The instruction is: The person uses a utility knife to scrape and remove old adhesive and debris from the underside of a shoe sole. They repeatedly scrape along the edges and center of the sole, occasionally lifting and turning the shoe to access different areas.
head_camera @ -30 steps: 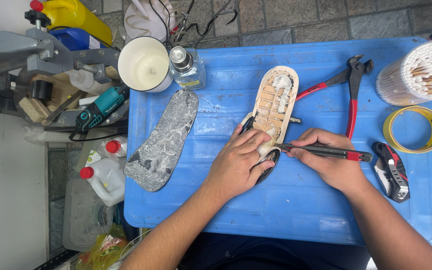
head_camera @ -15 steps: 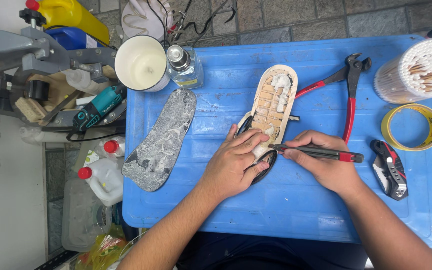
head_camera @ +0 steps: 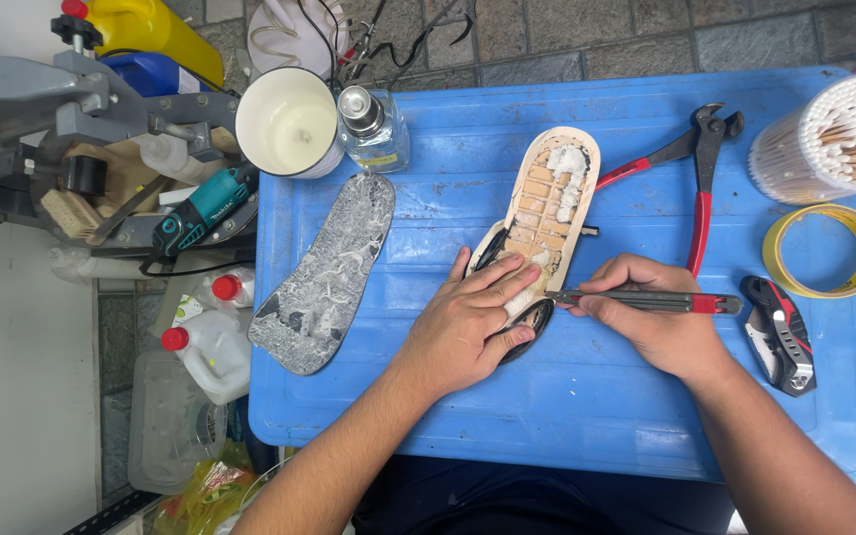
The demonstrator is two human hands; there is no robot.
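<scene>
Fingers of the left hand (head_camera: pixel 468 322) lie flat and open on the shoe (head_camera: pixel 539 230) on the blue table (head_camera: pixel 567 416), while the right hand (head_camera: pixel 661 322) grips a scraping tool (head_camera: pixel 646 300) touching it.

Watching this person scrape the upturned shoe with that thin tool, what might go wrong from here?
The right hand points the tool toward the left hand pressing on the shoe; a slip could jab those fingers. The tip might also gouge the tan ribbed underside. The glass bottle stands close by and could perhaps be knocked over.
</scene>
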